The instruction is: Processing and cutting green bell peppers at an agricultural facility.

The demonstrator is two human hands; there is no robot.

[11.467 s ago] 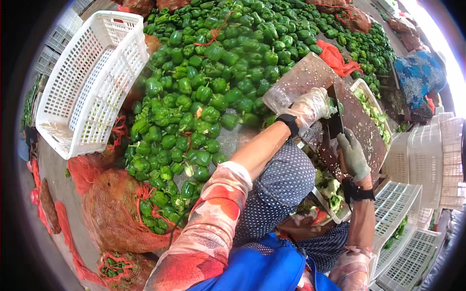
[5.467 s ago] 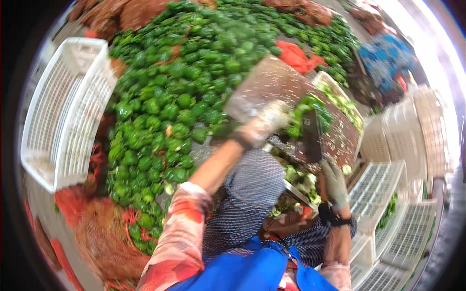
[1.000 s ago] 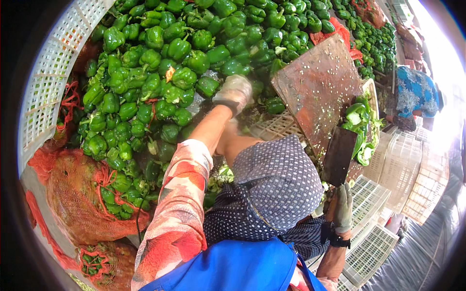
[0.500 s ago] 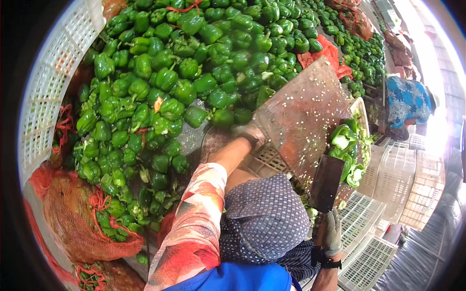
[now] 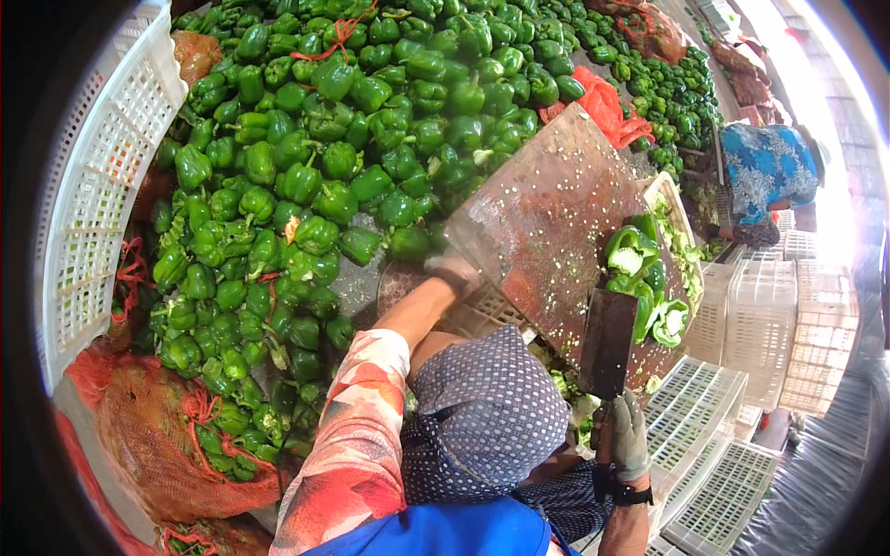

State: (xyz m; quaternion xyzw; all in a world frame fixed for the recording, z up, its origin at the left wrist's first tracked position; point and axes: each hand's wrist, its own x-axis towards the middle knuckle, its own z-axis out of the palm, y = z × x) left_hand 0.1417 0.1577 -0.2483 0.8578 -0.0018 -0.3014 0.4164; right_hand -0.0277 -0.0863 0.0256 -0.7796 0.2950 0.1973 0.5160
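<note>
Dark rectangular metal cleaver (image 5: 607, 343) is gripped by grey-gloved R hand (image 5: 629, 440), blade ahead, w/ cut green peppers (image 5: 632, 255) alongside; L hand (image 5: 454, 271): grip can't be told.

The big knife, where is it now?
In the head view, the big knife is right of centre, held by the right hand, beside cut green peppers.

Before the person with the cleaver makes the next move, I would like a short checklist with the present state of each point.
1. Cleaver gripped in right hand: ok.
2. Left hand away from the blade: ok, it is by the board's left edge.
3. Left hand's hold: cannot tell, fingers unclear.
4. Board clean: not ok, pale specks scattered over it.
5. Blade clear of cut peppers: not ok, pieces lie close beside it.
</note>
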